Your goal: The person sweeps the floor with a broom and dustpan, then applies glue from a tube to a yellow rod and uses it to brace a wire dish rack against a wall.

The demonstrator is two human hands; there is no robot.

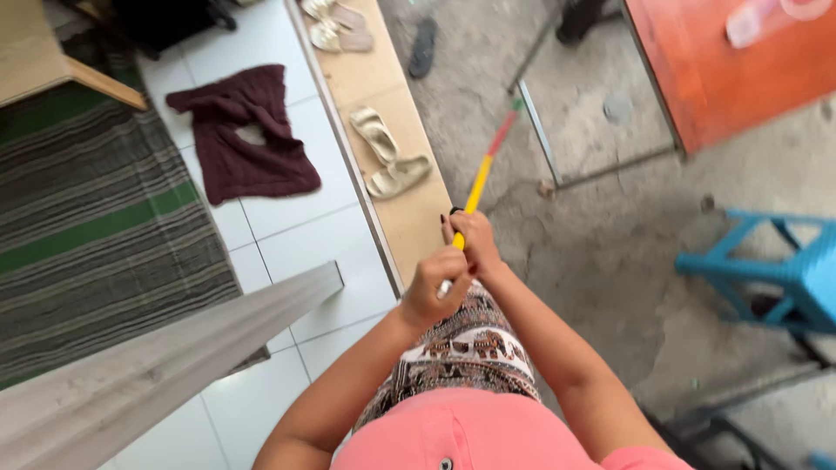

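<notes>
Seen from above, looking down. Both arms bare, reaching forward from a pink top, meeting in the middle like a pointy V. Left arm coming up from the lower left, bent a little at the elbow. Right arm coming up from the lower right, straighter. Left hand (433,292) curled into a fist, knuckles up, thumb side facing forward. Right hand (473,237) just ahead of it, a bit higher, also curled tight, fingers wrapped shut with dark painted nails showing. Hands touching, one behind the other, both gripping, wrists close together over the patterned lap
</notes>
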